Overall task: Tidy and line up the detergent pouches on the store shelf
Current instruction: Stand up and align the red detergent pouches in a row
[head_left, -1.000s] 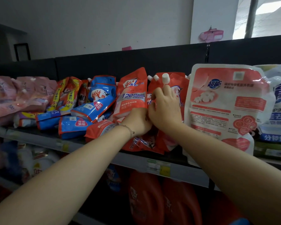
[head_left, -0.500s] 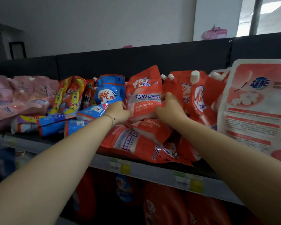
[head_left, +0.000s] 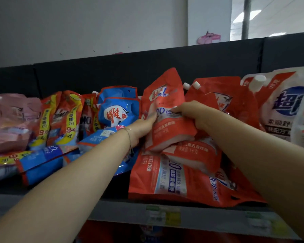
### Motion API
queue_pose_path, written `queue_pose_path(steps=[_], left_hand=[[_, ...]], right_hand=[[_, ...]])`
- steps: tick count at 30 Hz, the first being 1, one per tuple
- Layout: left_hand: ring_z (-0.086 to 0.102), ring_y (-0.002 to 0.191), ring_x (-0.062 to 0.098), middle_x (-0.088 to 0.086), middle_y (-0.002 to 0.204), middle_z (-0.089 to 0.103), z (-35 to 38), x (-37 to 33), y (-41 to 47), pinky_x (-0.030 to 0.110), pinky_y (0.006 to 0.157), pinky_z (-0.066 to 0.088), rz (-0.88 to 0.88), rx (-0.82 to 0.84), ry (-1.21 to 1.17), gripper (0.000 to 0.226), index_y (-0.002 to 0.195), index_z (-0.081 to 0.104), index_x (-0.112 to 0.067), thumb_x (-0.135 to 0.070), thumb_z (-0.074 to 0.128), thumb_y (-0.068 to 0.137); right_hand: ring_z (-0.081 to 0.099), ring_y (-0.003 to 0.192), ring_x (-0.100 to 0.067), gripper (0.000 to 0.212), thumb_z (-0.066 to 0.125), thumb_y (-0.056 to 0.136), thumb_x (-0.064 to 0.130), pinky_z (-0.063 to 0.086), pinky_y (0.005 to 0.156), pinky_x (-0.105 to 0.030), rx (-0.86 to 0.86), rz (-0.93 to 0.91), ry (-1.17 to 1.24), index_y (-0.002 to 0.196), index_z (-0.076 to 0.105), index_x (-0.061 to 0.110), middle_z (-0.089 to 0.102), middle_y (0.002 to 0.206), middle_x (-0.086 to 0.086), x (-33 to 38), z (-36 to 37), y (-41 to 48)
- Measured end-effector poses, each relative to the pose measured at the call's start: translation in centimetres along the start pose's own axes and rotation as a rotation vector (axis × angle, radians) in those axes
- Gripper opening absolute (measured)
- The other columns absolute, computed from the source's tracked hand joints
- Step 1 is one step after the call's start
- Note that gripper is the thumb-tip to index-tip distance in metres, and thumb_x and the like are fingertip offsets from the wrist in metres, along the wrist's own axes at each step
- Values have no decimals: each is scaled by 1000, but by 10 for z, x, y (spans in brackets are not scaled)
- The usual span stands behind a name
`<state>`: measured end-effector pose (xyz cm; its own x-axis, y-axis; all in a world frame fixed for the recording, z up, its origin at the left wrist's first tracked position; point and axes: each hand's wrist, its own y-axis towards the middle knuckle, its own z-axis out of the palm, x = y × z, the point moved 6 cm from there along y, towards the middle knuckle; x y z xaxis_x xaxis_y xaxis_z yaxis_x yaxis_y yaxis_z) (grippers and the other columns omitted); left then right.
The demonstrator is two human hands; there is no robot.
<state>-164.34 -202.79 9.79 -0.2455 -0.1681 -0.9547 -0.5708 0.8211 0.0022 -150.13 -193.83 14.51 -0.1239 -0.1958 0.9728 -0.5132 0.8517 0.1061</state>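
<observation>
Two hands, left hand [head_left: 140, 130] and right hand [head_left: 193, 113], fingers gripping upright red pouch [head_left: 167, 118] | blue pouches [head_left: 116, 113] crowd left | red pouches [head_left: 182, 179] underneath

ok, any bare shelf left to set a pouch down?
Little. One dark bare strip of shelf shows at the front edge, between the fallen blue pouches and the flat red pouch. Everywhere else pouches overlap. Both hands, left hand and right hand, grip the upright red pouch.

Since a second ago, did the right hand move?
Yes. The right hand left the white-capped red pouches and slid leftward onto the upright red pouch.
</observation>
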Motion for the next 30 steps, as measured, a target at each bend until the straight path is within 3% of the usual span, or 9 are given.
queue_pose_path(steps=[2, 5, 9, 12, 16, 18, 23, 28, 30], left_hand=[[63, 107, 26, 8, 124, 64, 0, -4, 4, 44, 97, 49, 16, 28, -200, 95, 129, 57, -23, -88, 51, 60], [71, 79, 21, 9, 90, 74, -7, -16, -6, 33, 78, 55, 107, 79, -532, 55, 104, 68, -16, -63, 41, 91], [69, 59, 17, 7, 67, 71, -31, -29, -19, 23, 53, 56, 257, 92, -686, 48, 80, 70, -10, -35, 34, 100], [69, 64, 19, 7, 69, 72, -50, -29, -30, 22, 53, 56, 291, 61, -662, 53, 65, 76, -10, -26, 36, 97], [72, 88, 22, 8, 97, 74, -66, -29, -57, 32, 79, 58, 400, 41, -683, 42, 94, 76, -15, -39, 41, 92], [72, 89, 19, 5, 99, 74, -80, -24, -71, 32, 76, 58, 404, -19, -697, 46, 103, 70, -22, -52, 35, 94], [66, 60, -3, -11, 73, 73, -55, -11, -87, 15, 55, 52, 536, -322, -842, 41, 71, 74, -24, -60, 59, 83], [62, 104, 17, 6, 131, 58, -69, -21, -75, 5, 53, 46, 364, -292, -768, 38, 132, 51, -16, -28, 27, 105], [62, 88, 15, 1, 105, 65, -71, -17, -68, 12, 51, 46, 330, -301, -603, 34, 109, 57, -26, -39, 27, 103]], right_hand=[[68, 90, -29, 37, 70, 82, 8, 57, 81, -41, 21, -140, 114, 117, 60, 5, 69, 103, -14, 10, 20, -3], [68, 84, -25, 20, 56, 90, 2, 59, 76, -36, 24, -353, 262, 102, 66, 14, 70, 90, -9, 29, 54, -25], [68, 94, -27, 36, 47, 84, 5, 56, 85, -47, -36, -578, 216, 111, 66, 17, 71, 97, -10, 42, 82, -46], [64, 99, -22, 54, 44, 81, 7, 52, 89, -39, -30, -734, 51, 133, 55, 14, 69, 106, -11, 39, 99, -67], [57, 91, 1, 69, 43, 90, -3, 43, 81, -13, 166, -851, -62, 151, 23, 21, 59, 110, 5, 23, 128, -92], [59, 79, -9, 75, 43, 90, -3, 50, 75, -24, 231, -893, -125, 153, 14, 27, 60, 113, -7, 22, 136, -99], [57, 106, -37, 71, 41, 89, -1, 47, 89, -44, 245, -1068, -367, 153, 15, 17, 60, 120, -22, 29, 145, -120], [57, 93, -39, 74, 39, 85, 13, 49, 79, -50, 193, -1091, -461, 153, 12, 20, 59, 106, -15, 34, 140, -109], [55, 87, -37, 78, 45, 87, 8, 49, 77, -50, 168, -1054, -550, 154, 6, 23, 55, 103, -14, 24, 140, -98]])
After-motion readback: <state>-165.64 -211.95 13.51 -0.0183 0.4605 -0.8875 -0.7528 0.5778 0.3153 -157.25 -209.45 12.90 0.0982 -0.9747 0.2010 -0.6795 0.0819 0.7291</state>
